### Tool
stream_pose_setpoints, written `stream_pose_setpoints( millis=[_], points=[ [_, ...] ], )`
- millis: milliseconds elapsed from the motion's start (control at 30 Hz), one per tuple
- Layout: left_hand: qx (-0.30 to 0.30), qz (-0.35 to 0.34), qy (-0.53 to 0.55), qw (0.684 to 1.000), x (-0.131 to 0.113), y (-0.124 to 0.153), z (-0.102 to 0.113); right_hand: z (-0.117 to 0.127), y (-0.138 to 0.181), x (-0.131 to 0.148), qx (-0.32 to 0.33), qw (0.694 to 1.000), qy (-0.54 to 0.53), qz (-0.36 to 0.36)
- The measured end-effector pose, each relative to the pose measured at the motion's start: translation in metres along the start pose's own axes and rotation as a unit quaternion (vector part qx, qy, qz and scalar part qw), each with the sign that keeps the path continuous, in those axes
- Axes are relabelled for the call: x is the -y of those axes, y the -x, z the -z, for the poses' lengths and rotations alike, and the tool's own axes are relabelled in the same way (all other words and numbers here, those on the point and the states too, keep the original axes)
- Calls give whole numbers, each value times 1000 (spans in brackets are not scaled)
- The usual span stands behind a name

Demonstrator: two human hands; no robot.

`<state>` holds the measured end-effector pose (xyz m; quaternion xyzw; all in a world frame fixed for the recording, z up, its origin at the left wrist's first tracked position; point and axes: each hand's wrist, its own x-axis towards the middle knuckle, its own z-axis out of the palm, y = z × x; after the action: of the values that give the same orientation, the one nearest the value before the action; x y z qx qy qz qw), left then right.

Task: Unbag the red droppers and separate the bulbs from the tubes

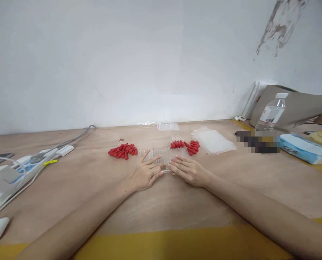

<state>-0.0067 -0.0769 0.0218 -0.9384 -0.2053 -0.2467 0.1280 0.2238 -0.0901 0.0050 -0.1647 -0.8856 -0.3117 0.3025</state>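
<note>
Both my hands rest on a row of clear glass tubes (165, 154) laid side by side on the wooden table (161, 202). My left hand (146, 172) lies flat with its fingers spread over the row's left part. My right hand (187, 169) lies flat on the row's right part, fingers stretched toward the left hand. A pile of loose red rubber bulbs (123, 150) sits just left of the tubes. Several more red bulbs (186, 146), some fitted on tubes, lie at the right behind my right hand.
A stack of clear plastic bags (213, 140) lies right of the bulbs, a small bag (168, 126) by the wall. A water bottle (271, 113), cardboard (299, 104) and a blue tissue pack (307, 148) stand far right. A power strip with cables (28, 164) fills the left.
</note>
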Motion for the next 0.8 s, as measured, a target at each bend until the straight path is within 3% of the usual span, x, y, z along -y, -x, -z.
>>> stream_pose_setpoints(
  millis=[233,333,433,533,667,800],
  points=[
    [25,-22,44,998,2,3,-4,3,3,-3,-13,999,-17,36],
    [7,9,52,999,12,14,-1,4,17,-14,-43,999,-32,5],
    [-26,84,26,996,26,24,2,2,32,-29,-92,984,-16,-149],
    [-65,163,5,985,32,23,-2,-3,38,-44,-103,938,-8,-330],
    [-80,192,7,978,31,9,-13,-6,34,-69,-49,866,-58,-495],
    [-95,188,25,977,30,4,-20,-5,31,-104,43,787,-97,-607]
  ],
)
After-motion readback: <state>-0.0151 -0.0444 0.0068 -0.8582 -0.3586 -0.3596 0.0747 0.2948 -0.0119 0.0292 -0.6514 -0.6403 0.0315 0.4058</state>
